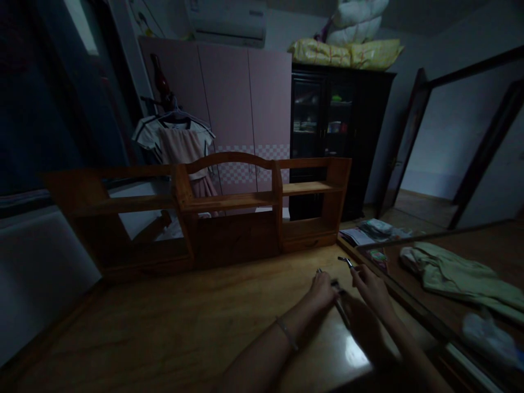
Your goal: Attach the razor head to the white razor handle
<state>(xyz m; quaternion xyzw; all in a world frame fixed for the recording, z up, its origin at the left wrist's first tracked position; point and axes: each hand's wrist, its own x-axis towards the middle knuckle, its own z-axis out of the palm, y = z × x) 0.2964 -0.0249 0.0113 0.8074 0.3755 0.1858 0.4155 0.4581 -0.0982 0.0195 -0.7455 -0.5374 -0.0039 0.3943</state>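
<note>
My left hand [323, 290] is closed around a slim dark object whose ends stick out above and below the fist; it is too dim to name. Beside it, my right hand [370, 284] grips a small shiny metal tool [347, 262] that points up and to the left. Both hands are over the right part of the glossy wooden desk top [184, 316], a short gap between them. A bracelet circles my left wrist.
A wooden shelf unit [229, 203] stands along the desk's back edge. To the right lie light green clothes [458, 273], a plastic bag [487, 333] and papers [360, 236]. Behind are a pink wardrobe [229, 98] and a dark cabinet [372, 120].
</note>
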